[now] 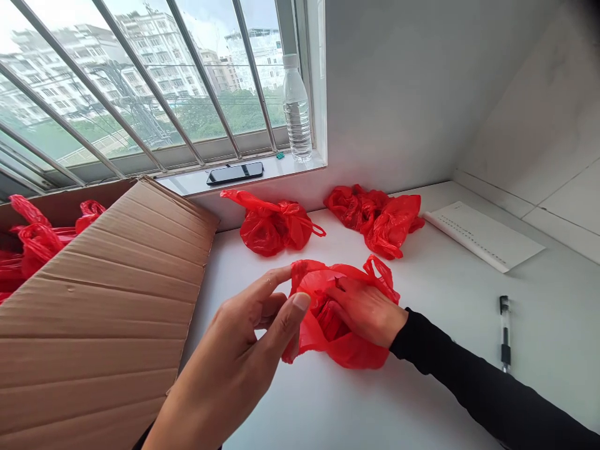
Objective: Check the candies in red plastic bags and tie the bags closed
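Observation:
A red plastic bag (pixel 328 340) lies on the white table (pixel 422 387) in front of me. My right hand (pixel 368 312), in a black sleeve, rests on top of it with fingers curled into the plastic, gripping it. My left hand (pixel 248 340) hovers at the bag's left edge, thumb and forefinger brought close together at the plastic; I cannot tell if they pinch it. Two other tied red bags lie behind: one (pixel 272 225) at centre, one (pixel 379 219) to the right near the wall.
An open cardboard box (pixel 107 306) with several red bags inside (pixel 37 237) stands at the left. A black pen (pixel 505 331) and a white paper pad (pixel 482 234) lie at the right. A phone (pixel 235 172) and a water bottle (pixel 297 112) sit on the window sill.

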Available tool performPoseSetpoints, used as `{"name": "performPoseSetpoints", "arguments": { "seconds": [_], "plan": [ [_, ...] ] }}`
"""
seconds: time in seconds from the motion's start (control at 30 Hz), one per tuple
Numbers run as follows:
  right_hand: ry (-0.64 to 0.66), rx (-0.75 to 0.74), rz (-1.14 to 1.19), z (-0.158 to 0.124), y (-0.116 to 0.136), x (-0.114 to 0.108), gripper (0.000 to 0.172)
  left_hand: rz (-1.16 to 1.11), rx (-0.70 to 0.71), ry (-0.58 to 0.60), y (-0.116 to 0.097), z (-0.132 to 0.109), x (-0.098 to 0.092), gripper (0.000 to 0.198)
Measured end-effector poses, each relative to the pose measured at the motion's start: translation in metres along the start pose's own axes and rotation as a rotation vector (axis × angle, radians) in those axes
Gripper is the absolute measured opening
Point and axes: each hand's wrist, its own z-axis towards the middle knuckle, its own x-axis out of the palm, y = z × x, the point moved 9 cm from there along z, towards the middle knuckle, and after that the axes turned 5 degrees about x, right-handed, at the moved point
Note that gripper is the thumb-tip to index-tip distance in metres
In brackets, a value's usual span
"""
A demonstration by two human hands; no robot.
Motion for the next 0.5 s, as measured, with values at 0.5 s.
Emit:
{"name": "performPoseSetpoints", "arguments": {
  "seconds": [0.5],
  "plan": [
    [-0.022,-0.028,0.013,-0.0035,0.0030,-0.0009,0.047,0.003,-0.040,-0.013,0.0054,-0.0017,-0.0022,0.055]
  ]
}}
